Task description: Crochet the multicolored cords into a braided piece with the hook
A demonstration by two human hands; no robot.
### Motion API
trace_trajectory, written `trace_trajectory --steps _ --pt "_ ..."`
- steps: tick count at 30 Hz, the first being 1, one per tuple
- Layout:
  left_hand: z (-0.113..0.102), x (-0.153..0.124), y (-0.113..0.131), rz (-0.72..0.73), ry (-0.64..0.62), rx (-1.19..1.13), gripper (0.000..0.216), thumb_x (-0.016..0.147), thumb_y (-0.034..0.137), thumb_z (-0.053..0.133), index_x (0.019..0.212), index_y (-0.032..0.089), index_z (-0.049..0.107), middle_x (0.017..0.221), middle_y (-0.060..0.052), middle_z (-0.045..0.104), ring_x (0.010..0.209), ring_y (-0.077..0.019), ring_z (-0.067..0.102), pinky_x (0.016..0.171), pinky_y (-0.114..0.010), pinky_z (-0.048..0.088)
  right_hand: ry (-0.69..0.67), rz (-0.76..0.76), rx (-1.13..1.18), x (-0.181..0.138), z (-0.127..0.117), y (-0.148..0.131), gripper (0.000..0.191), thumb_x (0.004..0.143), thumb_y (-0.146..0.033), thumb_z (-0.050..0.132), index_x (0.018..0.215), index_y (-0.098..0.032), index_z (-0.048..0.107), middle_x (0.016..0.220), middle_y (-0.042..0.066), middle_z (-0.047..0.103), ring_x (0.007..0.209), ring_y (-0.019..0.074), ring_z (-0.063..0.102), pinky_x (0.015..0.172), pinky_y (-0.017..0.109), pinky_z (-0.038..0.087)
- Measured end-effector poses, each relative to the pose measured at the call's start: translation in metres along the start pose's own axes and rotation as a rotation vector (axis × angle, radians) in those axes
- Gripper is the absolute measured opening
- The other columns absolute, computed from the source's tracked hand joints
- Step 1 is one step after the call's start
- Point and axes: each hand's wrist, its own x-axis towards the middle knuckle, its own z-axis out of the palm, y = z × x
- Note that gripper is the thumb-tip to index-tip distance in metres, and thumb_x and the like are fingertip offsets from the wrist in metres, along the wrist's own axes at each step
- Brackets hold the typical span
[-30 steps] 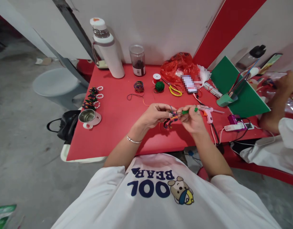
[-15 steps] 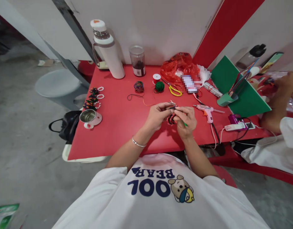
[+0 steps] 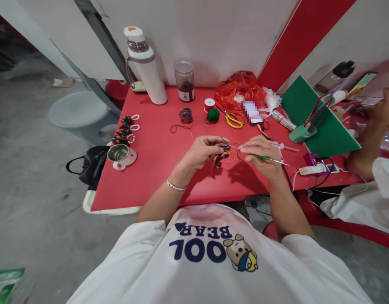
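Over the red table [image 3: 150,169], my left hand [image 3: 203,151] pinches a small multicoloured crocheted piece [image 3: 221,155] that hangs from its fingertips. My right hand [image 3: 260,154] is closed on a green-handled crochet hook [image 3: 270,158], whose metal shaft sticks out to the right. Thin coloured thread runs between the two hands. The hands are a short way apart, just above the tabletop.
On the table stand a white flask [image 3: 145,67], a dark jar [image 3: 185,80], thread spools [image 3: 212,115], yellow scissors [image 3: 233,121], a red bag [image 3: 239,90], a glue gun [image 3: 284,147], a green board [image 3: 317,120], finished bracelets [image 3: 125,128] and a metal cup [image 3: 118,154]. Another person's arm [image 3: 368,135] works at the right.
My hands were pressed together on the piece; now the right hand has drawn away to the right with the hook, pulling thread out.
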Motion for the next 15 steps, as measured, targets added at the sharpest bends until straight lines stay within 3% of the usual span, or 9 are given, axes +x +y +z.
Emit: trace_trajectory --steps 4,8,12,15 --pt "-0.003 -0.001 0.002 -0.012 -0.058 -0.015 0.035 0.055 0.009 0.080 0.090 0.009 0.083 0.072 -0.007 0.075 0.063 -0.0140 0.068 0.061 -0.025 0.052 0.002 0.069 0.064 0.001 -0.007 -0.005 0.020 0.092 -0.053 0.077 0.100 -0.036 0.085 0.094 0.002 0.084 0.089 0.0245 0.074 0.086 0.047 0.060" --pt "-0.003 -0.002 0.003 -0.033 -0.110 0.000 0.031 0.054 0.011 0.080 0.085 0.010 0.083 0.071 -0.006 0.074 0.062 -0.0138 0.067 0.062 -0.026 0.054 0.055 0.147 0.206 -0.002 -0.003 0.000 0.021 0.095 -0.050 0.074 0.096 -0.032 0.085 0.088 0.004 0.082 0.087 0.0239 0.075 0.084 0.044 0.060" --pt "0.004 0.001 -0.005 0.027 -0.108 0.003 0.036 0.056 0.014 0.083 0.092 0.010 0.084 0.068 -0.003 0.072 0.056 -0.0090 0.060 0.058 -0.023 0.048 0.218 0.292 0.420 -0.011 0.024 0.006 0.029 0.093 -0.057 0.074 0.091 -0.029 0.083 0.086 0.004 0.081 0.085 0.0225 0.076 0.080 0.040 0.062" --pt "0.013 0.003 -0.018 0.153 -0.004 0.006 0.049 0.058 0.014 0.084 0.107 0.011 0.083 0.067 0.002 0.068 0.056 -0.0068 0.055 0.055 -0.020 0.043 0.367 0.329 0.301 -0.020 0.050 0.004 0.024 0.097 -0.052 0.072 0.096 -0.030 0.083 0.094 0.003 0.082 0.090 0.0211 0.077 0.084 0.038 0.062"
